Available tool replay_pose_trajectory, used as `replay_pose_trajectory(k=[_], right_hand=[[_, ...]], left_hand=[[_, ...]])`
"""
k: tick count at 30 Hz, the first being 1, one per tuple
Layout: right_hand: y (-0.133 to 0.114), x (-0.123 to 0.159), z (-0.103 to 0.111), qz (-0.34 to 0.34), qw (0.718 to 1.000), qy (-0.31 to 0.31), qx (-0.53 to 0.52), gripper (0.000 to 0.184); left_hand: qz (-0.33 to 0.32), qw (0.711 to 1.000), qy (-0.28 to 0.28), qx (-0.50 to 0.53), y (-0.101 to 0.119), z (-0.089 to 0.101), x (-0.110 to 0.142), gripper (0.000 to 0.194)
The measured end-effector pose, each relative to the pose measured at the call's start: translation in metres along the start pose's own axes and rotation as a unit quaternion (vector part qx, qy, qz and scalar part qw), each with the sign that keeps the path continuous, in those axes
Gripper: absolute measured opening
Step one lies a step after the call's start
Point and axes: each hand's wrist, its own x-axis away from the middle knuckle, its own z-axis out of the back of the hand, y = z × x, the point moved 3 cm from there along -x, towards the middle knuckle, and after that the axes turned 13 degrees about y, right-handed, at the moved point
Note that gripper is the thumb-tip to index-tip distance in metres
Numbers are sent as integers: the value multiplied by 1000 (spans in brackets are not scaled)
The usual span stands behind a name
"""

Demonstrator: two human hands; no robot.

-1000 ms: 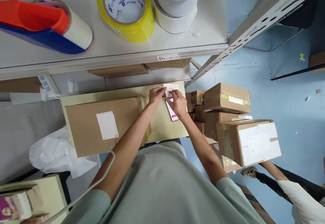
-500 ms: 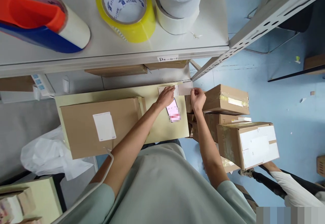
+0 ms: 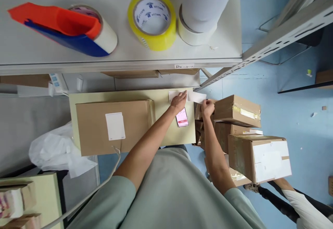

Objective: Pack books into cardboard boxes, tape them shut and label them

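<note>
At the far right end of the cream tabletop [image 3: 140,94], my left hand [image 3: 179,101] lies on a white paper label [image 3: 171,96] and presses it down, its fingers stretched forward. My right hand [image 3: 208,108] pinches the far end of a pale strip [image 3: 197,97] that runs from the label out past the table's right edge. Whether the strip is backing or part of the label, I cannot tell. Below my left hand lies a phone [image 3: 182,118] with a pink lit screen. To the left sits a closed cardboard box [image 3: 91,128] with a white label [image 3: 115,126] on top.
A grey shelf [image 3: 125,57] ahead holds a yellow tape roll [image 3: 169,31], a red-and-blue tape dispenser [image 3: 78,36] and stacked white rolls [image 3: 205,10]. Several cardboard boxes [image 3: 239,113] are piled to the right. A person's white sleeve [image 3: 303,203] shows beyond them. A plastic bag [image 3: 52,152] hangs left.
My right hand has moved down and slightly outward, stretching the strip past the table edge. My left hand stays on the label. The whole view has shifted a little.
</note>
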Motion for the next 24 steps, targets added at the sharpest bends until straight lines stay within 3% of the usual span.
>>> replay_pose_trajectory(k=[2,4,7,10,11,13,15,17,20,24], right_hand=[[8,4,21,-31,996,83,14,19],[8,13,39,-14,991,129,6,22],[-13,34,56,84,989,119,-28,35],[-51,65,63,213,973,75,-55,48],[-66,78,64,263,961,56,-66,49],[-93,108,66,373,923,6,-95,45],[-113,142,68,482,867,-45,-120,37],[-125,176,71,564,810,-89,-133,30],[-132,222,74,631,746,-151,-146,25],[-133,272,75,679,683,-218,-160,24]], left_hand=[[12,1000,2,29,2,-1,-2,81],[40,996,5,84,2,0,-5,78],[79,986,18,145,1,9,-5,71],[115,966,85,217,-4,31,14,62],[139,942,119,282,-6,41,27,60],[192,850,180,457,-13,65,61,66],[223,737,193,608,-18,89,105,81],[225,662,195,688,-22,115,153,87],[236,618,255,705,-32,147,223,76],[262,577,336,697,-51,164,293,71]])
